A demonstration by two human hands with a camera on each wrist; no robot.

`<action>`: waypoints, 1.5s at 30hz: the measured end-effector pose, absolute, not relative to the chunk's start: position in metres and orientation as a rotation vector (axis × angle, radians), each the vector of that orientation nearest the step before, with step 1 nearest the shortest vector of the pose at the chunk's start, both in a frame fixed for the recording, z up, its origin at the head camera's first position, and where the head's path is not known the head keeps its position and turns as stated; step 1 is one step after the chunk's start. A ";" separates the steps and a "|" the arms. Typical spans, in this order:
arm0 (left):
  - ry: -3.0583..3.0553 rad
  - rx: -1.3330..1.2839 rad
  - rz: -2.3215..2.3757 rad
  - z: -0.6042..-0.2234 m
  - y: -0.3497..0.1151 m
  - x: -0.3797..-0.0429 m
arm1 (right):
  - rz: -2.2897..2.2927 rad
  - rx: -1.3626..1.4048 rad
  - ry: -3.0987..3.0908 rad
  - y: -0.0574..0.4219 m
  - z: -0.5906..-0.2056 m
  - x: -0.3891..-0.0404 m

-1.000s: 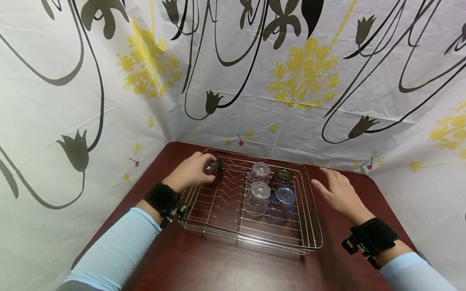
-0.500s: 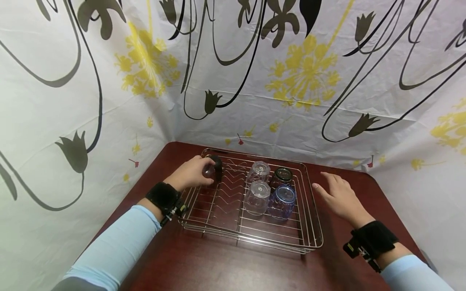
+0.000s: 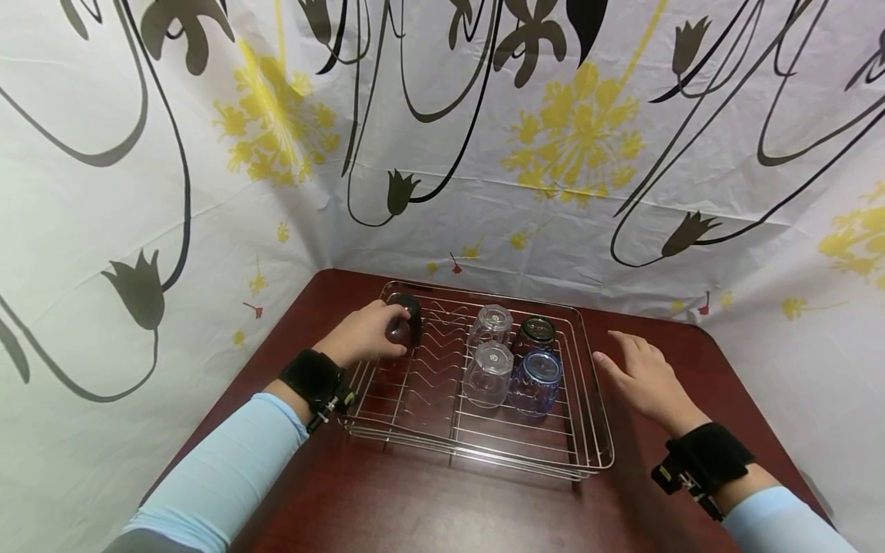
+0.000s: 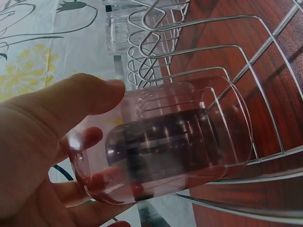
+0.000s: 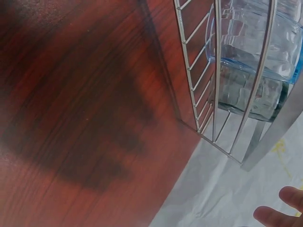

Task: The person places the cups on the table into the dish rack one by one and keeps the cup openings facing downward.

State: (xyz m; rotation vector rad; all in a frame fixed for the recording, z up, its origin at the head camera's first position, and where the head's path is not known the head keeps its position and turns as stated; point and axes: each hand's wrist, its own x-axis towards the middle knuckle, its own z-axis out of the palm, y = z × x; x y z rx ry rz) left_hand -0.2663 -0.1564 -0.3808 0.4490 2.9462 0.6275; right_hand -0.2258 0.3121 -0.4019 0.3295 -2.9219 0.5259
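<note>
My left hand [image 3: 369, 334] grips a pinkish clear glass [image 4: 222, 109] near its base, thumb on one side and fingers on the other. In the left wrist view the glass is upside down, its wide mouth toward the rack wires. A dark glass [image 3: 413, 306] stands right behind it at the rack's far left corner and shows through it. The wire dish rack [image 3: 484, 458] also bears two clear glasses [image 3: 489, 376], a blue glass [image 3: 535, 384] and a dark green glass [image 3: 538, 332], all upside down. My right hand [image 3: 646, 380] hovers off the rack's right side, fingers extended, holding nothing.
The rack stands on a dark red wooden table [image 3: 387, 503]. Wavy wire dividers [image 3: 432, 357] run down its left half. A white patterned curtain [image 3: 456, 230] hangs behind and at both sides of the table.
My left hand has sunk slightly with the pinkish glass, lower beside the dark glass. The right hand has stayed nearly still, and the other glasses stand where they were.
</note>
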 end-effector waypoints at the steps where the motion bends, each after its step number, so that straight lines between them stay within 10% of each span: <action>1: 2.945 0.452 0.621 -0.381 -0.156 -0.266 | 0.524 0.331 -2.921 0.312 -0.402 -0.226; 45: 3.002 0.444 0.655 -0.374 -0.163 -0.264 | 0.550 0.351 -2.864 0.317 -0.408 -0.226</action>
